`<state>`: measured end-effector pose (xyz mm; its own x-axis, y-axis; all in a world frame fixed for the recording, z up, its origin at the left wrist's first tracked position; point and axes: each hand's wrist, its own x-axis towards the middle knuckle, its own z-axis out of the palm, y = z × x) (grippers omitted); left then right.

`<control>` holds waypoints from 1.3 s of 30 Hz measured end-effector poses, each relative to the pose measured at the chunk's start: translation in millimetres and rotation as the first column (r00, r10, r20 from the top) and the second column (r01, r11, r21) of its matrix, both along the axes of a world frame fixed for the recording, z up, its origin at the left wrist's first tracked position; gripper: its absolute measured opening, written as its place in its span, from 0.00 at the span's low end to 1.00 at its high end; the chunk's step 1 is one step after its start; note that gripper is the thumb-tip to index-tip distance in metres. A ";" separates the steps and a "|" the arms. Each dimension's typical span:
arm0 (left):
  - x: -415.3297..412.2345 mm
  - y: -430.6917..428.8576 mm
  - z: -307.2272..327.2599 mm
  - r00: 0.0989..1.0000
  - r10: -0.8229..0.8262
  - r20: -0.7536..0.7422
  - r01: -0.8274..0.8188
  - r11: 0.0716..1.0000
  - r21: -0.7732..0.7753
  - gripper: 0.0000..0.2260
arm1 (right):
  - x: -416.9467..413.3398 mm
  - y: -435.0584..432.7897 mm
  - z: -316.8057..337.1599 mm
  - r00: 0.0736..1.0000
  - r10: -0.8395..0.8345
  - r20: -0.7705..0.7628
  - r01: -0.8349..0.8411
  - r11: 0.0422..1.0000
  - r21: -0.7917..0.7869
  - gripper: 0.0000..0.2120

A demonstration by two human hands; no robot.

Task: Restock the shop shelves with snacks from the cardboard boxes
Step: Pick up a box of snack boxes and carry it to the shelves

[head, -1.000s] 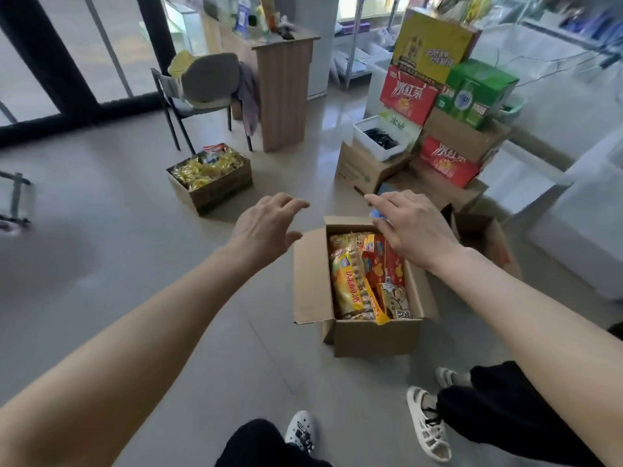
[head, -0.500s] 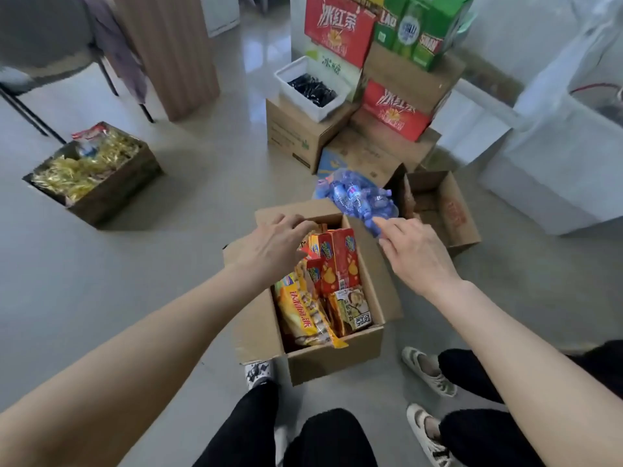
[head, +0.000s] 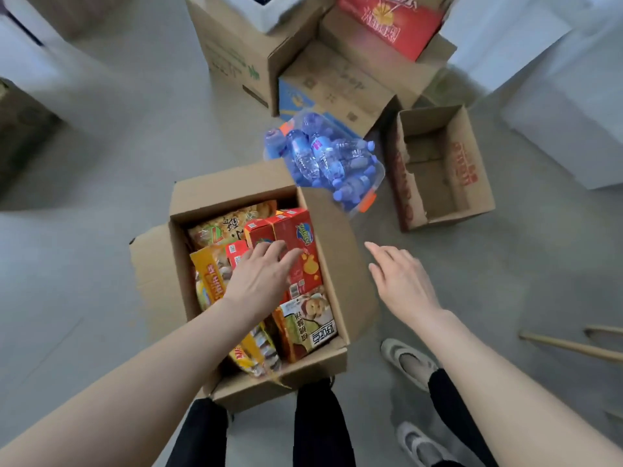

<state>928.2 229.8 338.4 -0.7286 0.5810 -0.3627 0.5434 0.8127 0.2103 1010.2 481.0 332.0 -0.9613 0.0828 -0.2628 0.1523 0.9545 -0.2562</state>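
An open cardboard box [head: 340, 251] stands on the floor in front of me, packed with snacks. Red snack cartons [head: 300, 230] stand upright in its middle, with yellow bags [head: 210, 274] on the left and a green and orange pack [head: 305, 326] near the front. My left hand [head: 259, 281] is inside the box, fingers spread and lying on the red cartons. My right hand [head: 401, 281] hovers open to the right of the box, above its right flap, holding nothing.
A shrink-wrapped pack of water bottles [head: 323, 156] lies just behind the box. An empty cardboard box [head: 472, 170] stands to the right. Stacked cartons [head: 236, 52] and a red case [head: 391, 18] fill the back. Wooden sticks [head: 573, 345] lie at the right edge.
The view has tilted down and come closer to the box. My left hand has gone from the box rim down onto the red cartons. My right hand has drawn back to the right.
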 end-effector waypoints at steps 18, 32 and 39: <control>-54.7 83.3 -243.0 0.948 -0.284 -0.142 0.266 0.954 -0.137 0.27 | -88.2 64.1 -305.2 0.803 -0.219 0.555 0.369 0.913 -0.174 0.31; -78.3 32.2 -237.1 0.965 -0.192 -0.177 0.162 0.972 -0.169 0.26 | -129.7 18.7 -282.9 0.772 -0.221 0.596 0.435 0.868 -0.241 0.37; -98.7 1.3 -207.4 0.993 -0.111 -0.047 0.105 0.987 -0.125 0.30 | -138.3 -4.6 -211.3 0.923 -0.333 0.192 0.339 0.941 0.006 0.37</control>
<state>829.5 231.0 131.0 -0.6844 0.6110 -0.3978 0.6372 0.7664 0.0808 871.9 476.4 120.6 -0.8112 0.3829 -0.4419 0.5106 0.8322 -0.2163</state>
